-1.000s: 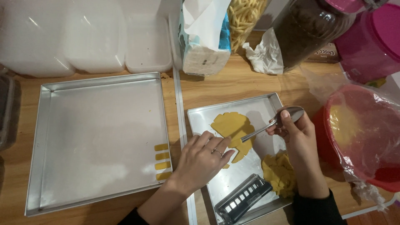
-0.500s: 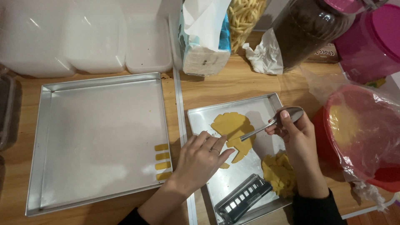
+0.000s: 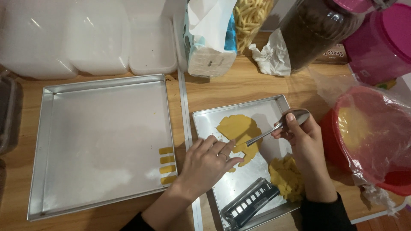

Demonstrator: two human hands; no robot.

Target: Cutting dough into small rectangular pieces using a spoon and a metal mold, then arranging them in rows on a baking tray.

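Head view: looks down on a wooden desk (image 3: pixel 252 85) carrying two metal trays.
Step in hand: judged to be cutting strips from flattened dough and lifting them free.
Small tray (image 3: pixel 239 188): sits at the desk's right half, near the front edge.
Dough sheet (image 3: pixel 237 128): flat, yellow, lies in the small tray's back half.
Dough lump (image 3: pixel 287 177): loose pile by the small tray's right wall.
Cutter (image 3: pixel 250 205): dark, slotted, rests at the small tray's front edge.
Left hand (image 3: pixel 207 164): fingers spread and flat, holding nothing, tips pressing the dough sheet's front-left edge.
Right hand (image 3: pixel 304 143): closed around a spoon (image 3: pixel 278 127) by its bowl end, handle tip touching the dough sheet.
Large tray (image 3: pixel 47 149): at the desk's left half.
Dough strips (image 3: pixel 167 164): four short pieces stacked in a column against the large tray's right wall, near its front corner.
Red bowl (image 3: pixel 385 179): at the desk's right edge, covered in clear plastic film.
Next move calls for: judged, sliding the handle tip under a cut piece while the flat hand keeps the sheet from shifting.
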